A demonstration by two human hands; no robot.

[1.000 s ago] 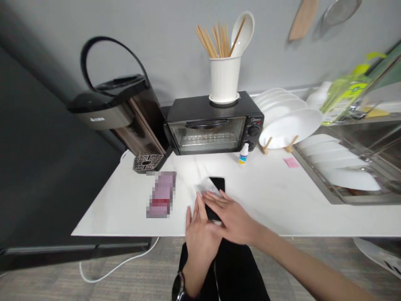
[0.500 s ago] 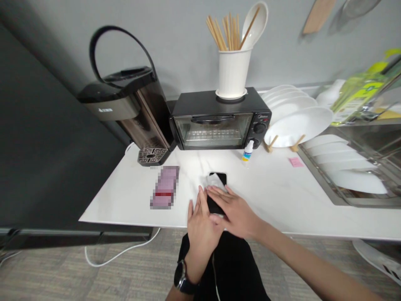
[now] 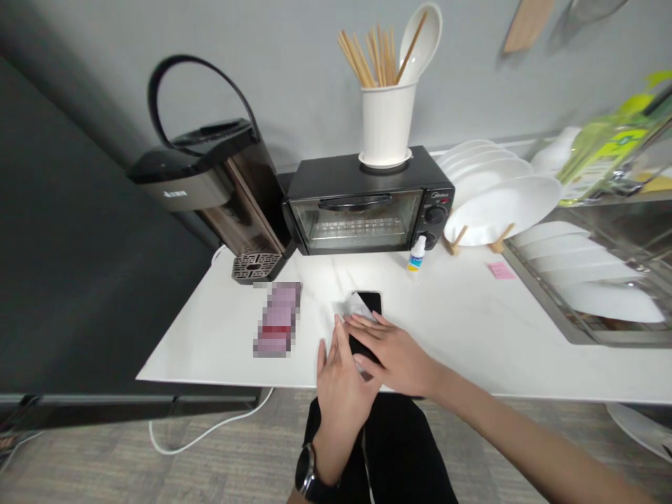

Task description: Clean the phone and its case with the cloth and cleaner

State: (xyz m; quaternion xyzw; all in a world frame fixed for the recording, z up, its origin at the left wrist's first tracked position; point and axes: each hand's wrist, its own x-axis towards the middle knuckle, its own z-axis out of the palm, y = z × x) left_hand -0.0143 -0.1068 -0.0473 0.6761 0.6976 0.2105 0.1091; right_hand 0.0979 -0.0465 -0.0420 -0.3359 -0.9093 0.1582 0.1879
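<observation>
A black smartphone (image 3: pixel 372 301) lies on the white counter near its front edge, partly covered by my hands. My left hand (image 3: pixel 344 385), with a dark watch on its wrist, lies along the phone's left side. Its fingers stretch forward and its thumb is by the lower end, holding the phone against the counter. Under the fingers of my right hand (image 3: pixel 396 353) is a thin white wipe (image 3: pixel 359 306), pressed on the phone's screen. One corner of the wipe sticks out past the fingertips.
A blurred-out pink item (image 3: pixel 278 318) lies left of my hands. Behind are a drink dispenser (image 3: pixel 225 189), a toaster oven (image 3: pixel 362 217) bearing a white cup (image 3: pixel 388 122) of chopsticks, and a small spray bottle (image 3: pixel 416 254). Plates (image 3: pixel 498 206) and a sink (image 3: pixel 570 332) are at right.
The view has shifted slightly. My right hand stays over the phone with the wipe, whose visible part has changed shape a little. My left hand keeps its place beside the phone.
</observation>
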